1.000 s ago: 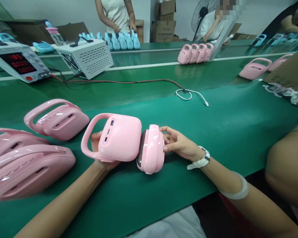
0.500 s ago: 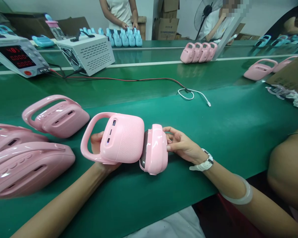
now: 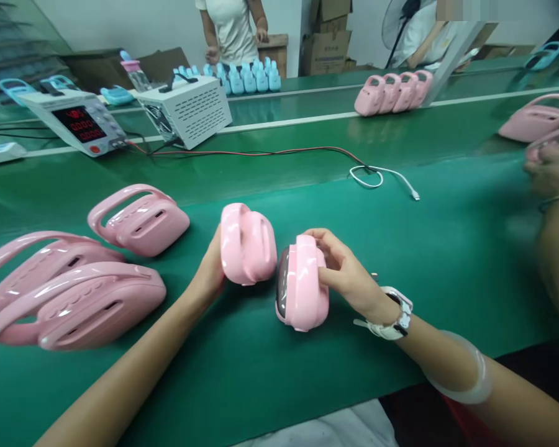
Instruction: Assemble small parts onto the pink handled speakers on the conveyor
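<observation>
Two pink units in hand at mid-desk: left hand gripping one unit, right hand clasping the other, side by side, not yet laid with finished ones at left.

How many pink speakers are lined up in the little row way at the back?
4. The pink speakers stand side by side on the far green belt, touching one another, left of a leaning white panel. More may be hidden behind that panel.
</observation>
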`<state>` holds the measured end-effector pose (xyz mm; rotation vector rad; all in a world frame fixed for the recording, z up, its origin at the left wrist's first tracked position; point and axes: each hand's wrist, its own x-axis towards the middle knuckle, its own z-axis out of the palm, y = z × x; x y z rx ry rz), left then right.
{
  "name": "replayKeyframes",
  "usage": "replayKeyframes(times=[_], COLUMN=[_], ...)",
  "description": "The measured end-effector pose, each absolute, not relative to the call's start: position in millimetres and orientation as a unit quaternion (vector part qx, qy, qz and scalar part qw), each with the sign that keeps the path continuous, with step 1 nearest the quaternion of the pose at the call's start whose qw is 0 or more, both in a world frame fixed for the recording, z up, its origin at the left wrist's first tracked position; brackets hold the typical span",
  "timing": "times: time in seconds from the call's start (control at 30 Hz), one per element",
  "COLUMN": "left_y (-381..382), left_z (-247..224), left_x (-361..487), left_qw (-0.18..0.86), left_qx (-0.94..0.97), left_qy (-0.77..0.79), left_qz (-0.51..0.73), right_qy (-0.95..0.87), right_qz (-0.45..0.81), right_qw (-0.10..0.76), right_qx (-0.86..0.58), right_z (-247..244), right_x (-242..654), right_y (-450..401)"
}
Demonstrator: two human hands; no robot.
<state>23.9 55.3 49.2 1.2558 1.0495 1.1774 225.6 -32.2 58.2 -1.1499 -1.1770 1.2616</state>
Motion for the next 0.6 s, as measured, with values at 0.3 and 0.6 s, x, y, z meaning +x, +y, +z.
replayKeyframes(times=[0.3, 0.6], left_y=[56, -20], left_z=[76, 140], left_x=[13, -114], left_qw=[0.329, -0.015], left_qx=[0.735, 0.709], left_qy=[0.526, 0.637], left_qz=[0.275, 0.304], right_qy=[-0.519, -0.501], right_qz=[0.448, 0.454], right_qw=[0.506, 0.507], right_qx=[-0.523, -0.535], right_z=[50, 43], right_x=[224, 225], right_y=[-43, -45])
